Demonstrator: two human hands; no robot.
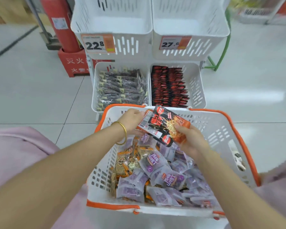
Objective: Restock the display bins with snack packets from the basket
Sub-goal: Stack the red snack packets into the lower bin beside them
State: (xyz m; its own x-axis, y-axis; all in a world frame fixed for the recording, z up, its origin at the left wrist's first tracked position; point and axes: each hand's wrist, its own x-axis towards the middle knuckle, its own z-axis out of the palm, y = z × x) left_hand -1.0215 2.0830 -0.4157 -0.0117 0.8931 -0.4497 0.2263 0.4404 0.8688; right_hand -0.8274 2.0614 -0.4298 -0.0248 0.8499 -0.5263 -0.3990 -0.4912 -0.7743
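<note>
A white basket with an orange rim (229, 129) sits in front of me, full of purple snack packets (157, 176) and orange-gold ones (127, 162). Over its far end, my left hand (132, 120) and my right hand (191, 141) together hold a small stack of black-and-red snack packets (162, 124). The left hand grips the stack's left end, the right hand grips its lower right corner. Beyond the basket stand two lower display bins: the left bin (94, 90) holds dark clear-wrapped packets, the right bin (198, 90) holds matching black-and-red packets (168, 86) in rows.
Two upper white bins (134, 47) carry price tags reading 22.8 (97, 44) and 27.6 (173, 42). A red fire extinguisher (59, 23) and its red box stand at the left. A green metal frame (221, 52) lies right of the bins. The floor is white tile.
</note>
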